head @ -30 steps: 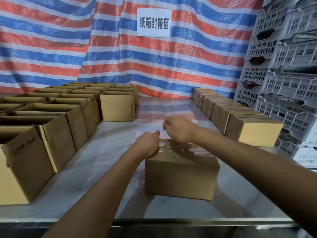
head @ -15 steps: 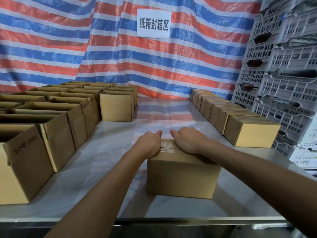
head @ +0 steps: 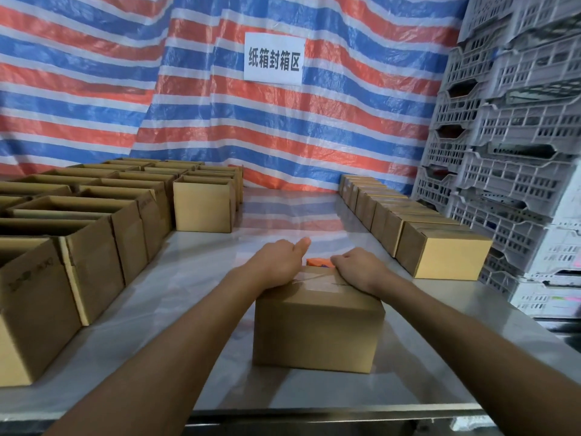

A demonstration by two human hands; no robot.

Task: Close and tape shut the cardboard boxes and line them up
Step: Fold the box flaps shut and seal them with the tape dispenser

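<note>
A closed cardboard box (head: 317, 328) stands near the table's front edge, with a strip of clear tape (head: 317, 281) across its top seam. My left hand (head: 276, 262) rests on the far left of the box top; its fingers curl down over the far edge and its thumb sticks out. My right hand (head: 361, 267) lies on the far right of the top, fingers bent over the far edge round an orange tape dispenser (head: 319, 262). Only a sliver of the dispenser shows between my hands. The fingertips of both hands are hidden behind the box.
Several open boxes (head: 94, 234) stand in rows on the left of the steel table (head: 195, 278). A row of taped boxes (head: 440, 256) runs along the right side. Stacked grey plastic crates (head: 515, 158) rise beyond them. A striped tarp with a sign (head: 273, 58) hangs behind.
My right hand came down from above the box onto its top, and both hands slid to the far edge. The orange dispenser now shows between them.
</note>
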